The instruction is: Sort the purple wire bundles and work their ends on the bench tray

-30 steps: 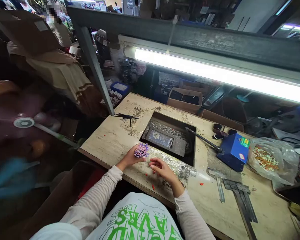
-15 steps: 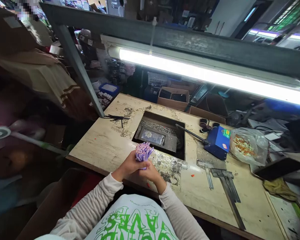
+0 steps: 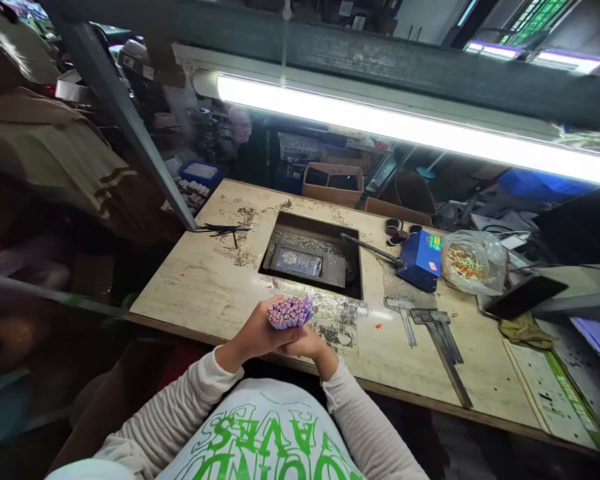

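Note:
A bundle of thin purple sticks or tubes (image 3: 290, 313) stands between my hands, its cut ends facing up toward the camera. My left hand (image 3: 257, 330) wraps round the bundle's left side and front. Against its lower right side my right hand (image 3: 305, 343) is closed, with its fingers partly hidden. Both hands are over the front edge of the wooden table (image 3: 205, 287). Just beyond them lies a rectangular recess (image 3: 353, 267) holding a dark metal plate (image 3: 335, 270) and scattered bits.
Black strips (image 3: 223, 229) lie at the table's back left. To the right are a blue box (image 3: 420, 260) with a rod, a plastic bag of small pieces (image 3: 467, 263) and metal squares (image 3: 437, 333). A lit tube lamp (image 3: 380, 120) hangs over the back.
The bundle has tipped so that more of its cut ends face the camera, and my hands have closed in lower around it. The camera view has shifted slightly.

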`<state>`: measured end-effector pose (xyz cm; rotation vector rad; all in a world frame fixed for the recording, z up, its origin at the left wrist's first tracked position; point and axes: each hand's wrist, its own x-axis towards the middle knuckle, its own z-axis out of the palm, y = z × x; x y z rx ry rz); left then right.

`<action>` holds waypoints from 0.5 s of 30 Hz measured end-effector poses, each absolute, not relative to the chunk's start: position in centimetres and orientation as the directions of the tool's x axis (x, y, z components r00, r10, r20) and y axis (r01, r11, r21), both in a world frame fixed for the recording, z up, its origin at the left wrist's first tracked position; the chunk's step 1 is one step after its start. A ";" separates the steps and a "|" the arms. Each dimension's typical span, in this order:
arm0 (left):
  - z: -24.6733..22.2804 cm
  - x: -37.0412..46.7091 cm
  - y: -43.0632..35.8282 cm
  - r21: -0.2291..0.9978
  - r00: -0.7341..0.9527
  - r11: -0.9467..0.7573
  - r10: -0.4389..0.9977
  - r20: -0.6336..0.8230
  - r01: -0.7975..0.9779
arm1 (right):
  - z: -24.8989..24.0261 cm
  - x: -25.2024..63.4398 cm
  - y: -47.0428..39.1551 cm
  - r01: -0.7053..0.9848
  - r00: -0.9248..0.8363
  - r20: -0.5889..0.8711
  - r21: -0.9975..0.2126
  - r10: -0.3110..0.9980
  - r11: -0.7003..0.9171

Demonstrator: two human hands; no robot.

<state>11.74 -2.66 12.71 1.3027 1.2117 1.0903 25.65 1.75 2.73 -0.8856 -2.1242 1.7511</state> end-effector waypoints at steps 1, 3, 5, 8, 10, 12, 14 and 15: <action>12.7 11.7 -2.8 0.995 0.078 -0.005 0.997 -0.003 0.101 | 2.7 25.6 1.6 0.300 -0.782 -0.194 -0.950 0.593 0.084; 12.6 11.6 -3.0 0.992 0.059 -0.020 0.998 0.013 0.123 | 2.4 25.4 1.2 0.323 -0.778 -0.216 -0.943 0.589 0.080; 12.5 11.5 -3.3 0.989 0.047 -0.022 0.999 0.016 0.147 | 2.2 25.1 0.8 0.331 -0.777 -0.214 -0.939 0.592 0.095; 12.5 11.4 -3.6 0.978 0.057 -0.053 0.998 0.042 0.203 | 2.0 24.6 0.1 0.273 -0.788 -0.176 -0.959 0.590 0.077; 12.5 11.3 -3.8 0.968 0.066 -0.084 0.995 0.070 0.237 | 2.1 24.5 -0.4 0.231 -0.800 -0.166 -0.972 0.577 0.040; 12.6 11.2 -4.0 0.957 0.073 -0.114 0.993 0.097 0.267 | 2.2 24.6 -0.7 0.215 -0.810 -0.188 -0.976 0.556 -0.017; 12.6 11.0 -4.1 0.942 0.086 -0.146 0.988 0.126 0.301 | 2.1 24.8 -0.9 0.204 -0.827 -0.216 -0.976 0.519 -0.080; 12.5 10.9 -4.1 0.934 0.093 -0.163 0.986 0.140 0.319 | 2.0 24.9 -1.0 0.201 -0.836 -0.224 -0.974 0.501 -0.100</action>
